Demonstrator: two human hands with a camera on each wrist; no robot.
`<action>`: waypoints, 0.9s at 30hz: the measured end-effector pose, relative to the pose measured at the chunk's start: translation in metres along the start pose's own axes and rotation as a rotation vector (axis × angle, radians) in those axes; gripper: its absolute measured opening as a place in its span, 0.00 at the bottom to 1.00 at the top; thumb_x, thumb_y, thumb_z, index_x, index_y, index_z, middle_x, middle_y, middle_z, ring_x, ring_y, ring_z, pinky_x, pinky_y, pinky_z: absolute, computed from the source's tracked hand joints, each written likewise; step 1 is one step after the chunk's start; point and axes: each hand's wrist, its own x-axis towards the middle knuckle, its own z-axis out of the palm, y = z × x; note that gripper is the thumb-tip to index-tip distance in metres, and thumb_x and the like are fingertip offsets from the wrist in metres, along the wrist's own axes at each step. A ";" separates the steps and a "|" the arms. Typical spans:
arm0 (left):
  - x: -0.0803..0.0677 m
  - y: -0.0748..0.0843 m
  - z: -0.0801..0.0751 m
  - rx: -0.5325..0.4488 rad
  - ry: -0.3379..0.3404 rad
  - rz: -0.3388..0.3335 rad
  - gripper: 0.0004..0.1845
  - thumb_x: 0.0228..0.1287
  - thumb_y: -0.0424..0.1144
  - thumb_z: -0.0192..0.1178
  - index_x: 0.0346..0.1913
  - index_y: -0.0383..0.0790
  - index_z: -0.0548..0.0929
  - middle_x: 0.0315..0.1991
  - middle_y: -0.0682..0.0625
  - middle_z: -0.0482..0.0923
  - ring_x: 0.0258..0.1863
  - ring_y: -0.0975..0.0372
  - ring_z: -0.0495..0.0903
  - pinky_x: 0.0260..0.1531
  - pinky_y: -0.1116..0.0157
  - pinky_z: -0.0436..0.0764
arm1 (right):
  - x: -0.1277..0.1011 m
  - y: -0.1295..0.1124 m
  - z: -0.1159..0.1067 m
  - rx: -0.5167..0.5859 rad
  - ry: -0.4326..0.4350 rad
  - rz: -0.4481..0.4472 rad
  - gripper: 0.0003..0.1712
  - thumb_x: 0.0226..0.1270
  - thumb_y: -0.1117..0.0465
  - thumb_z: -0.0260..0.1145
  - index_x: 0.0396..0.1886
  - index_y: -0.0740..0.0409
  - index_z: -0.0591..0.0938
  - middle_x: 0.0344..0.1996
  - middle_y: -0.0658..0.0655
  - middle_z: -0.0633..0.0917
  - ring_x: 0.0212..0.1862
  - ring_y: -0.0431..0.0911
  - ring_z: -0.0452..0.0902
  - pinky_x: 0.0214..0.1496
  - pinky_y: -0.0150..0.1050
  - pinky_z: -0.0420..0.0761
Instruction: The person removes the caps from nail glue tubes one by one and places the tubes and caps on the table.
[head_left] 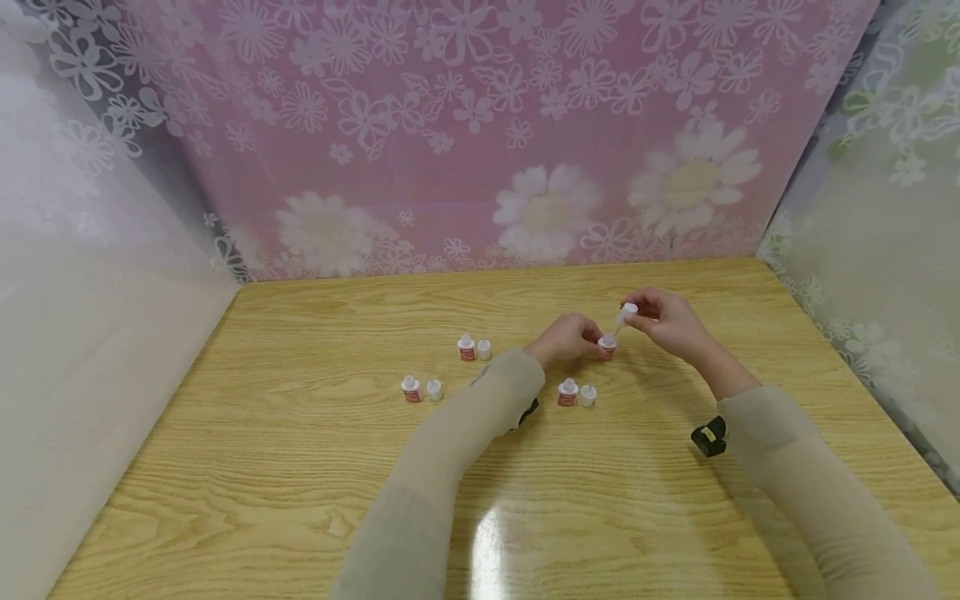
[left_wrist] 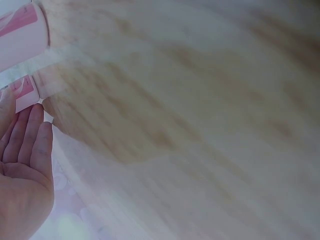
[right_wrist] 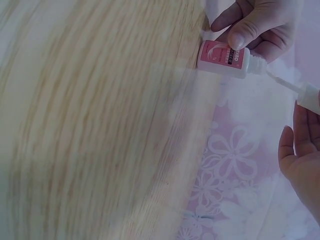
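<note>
My left hand (head_left: 567,340) grips a small white glue bottle (head_left: 607,350) with a pinkish-red label, upright on the wooden table at the right. Between the fingertips of my right hand (head_left: 667,323) is a white brush cap (head_left: 631,309), held above and slightly right of the bottle. In the right wrist view, the thin brush stem (right_wrist: 284,82) runs from the cap (right_wrist: 310,98) to the bottle's neck, its tip right at the mouth. The left thumb and fingers lie along the labelled body (right_wrist: 220,56) there. The left wrist view shows the held bottle (left_wrist: 25,90) partly behind the thumb.
Three similar bottles stand uncapped on the table: one behind left (head_left: 467,348), one front left (head_left: 412,389), and one in front (head_left: 567,393) of the left hand. Each has a white cap beside it. Flowered curtains (head_left: 480,150) enclose the table's back and sides.
</note>
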 end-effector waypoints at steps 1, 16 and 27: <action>0.000 0.000 0.000 -0.006 -0.004 -0.002 0.05 0.54 0.40 0.62 0.31 0.42 0.83 0.26 0.58 0.79 0.30 0.69 0.74 0.32 0.75 0.70 | 0.000 0.000 0.000 0.002 0.006 -0.003 0.17 0.65 0.61 0.56 0.47 0.70 0.72 0.42 0.65 0.75 0.46 0.55 0.73 0.43 0.40 0.74; 0.001 -0.002 0.000 0.009 -0.004 -0.012 0.06 0.54 0.40 0.62 0.33 0.41 0.82 0.28 0.57 0.78 0.31 0.69 0.74 0.32 0.75 0.70 | -0.008 0.004 -0.005 0.354 0.193 -0.031 0.10 0.62 0.61 0.59 0.42 0.60 0.75 0.33 0.46 0.77 0.35 0.36 0.74 0.36 0.24 0.73; 0.003 -0.004 0.001 0.017 0.010 -0.004 0.07 0.55 0.40 0.62 0.35 0.41 0.82 0.28 0.58 0.77 0.31 0.70 0.73 0.32 0.75 0.70 | -0.015 0.011 -0.009 0.576 0.176 -0.028 0.05 0.58 0.72 0.60 0.34 0.62 0.75 0.28 0.49 0.78 0.32 0.38 0.76 0.36 0.28 0.76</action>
